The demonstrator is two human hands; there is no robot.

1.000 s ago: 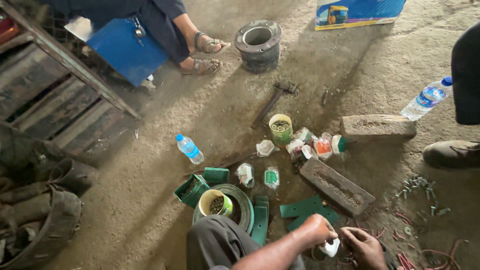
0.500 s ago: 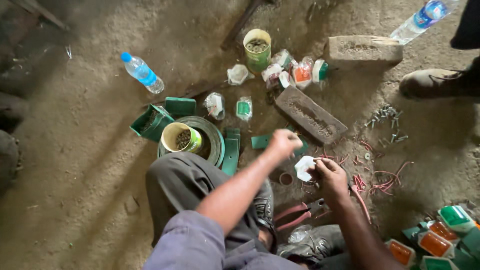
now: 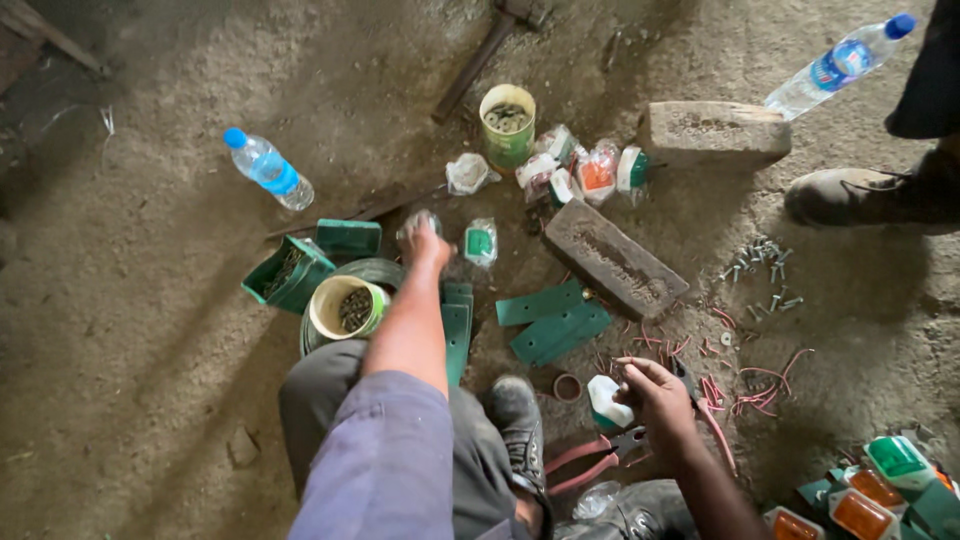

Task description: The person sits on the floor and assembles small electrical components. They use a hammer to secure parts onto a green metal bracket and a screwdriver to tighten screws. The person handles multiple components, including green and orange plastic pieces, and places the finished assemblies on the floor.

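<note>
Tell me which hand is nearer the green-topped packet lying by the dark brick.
Left. The left hand reaches out just left of the green-topped packet, on another clear packet beside it. The right hand is well back, near the person's shoe, holding a white piece.

You are crouched over a dusty dirt floor [image 3: 150,400]. On it lie two plastic water bottles [image 3: 268,168], one at the left and one at the upper right, two bricks [image 3: 614,257], flat green metal plates [image 3: 553,320], a heap of screws [image 3: 762,270] and scattered red wire scraps [image 3: 760,385]. A green can [image 3: 507,125] stands near small plastic-wrapped packets [image 3: 580,170]. A cream tub [image 3: 345,307] sits beside an open green box [image 3: 288,275]. Red-handled pliers [image 3: 590,462] lie by your shoe.
</note>
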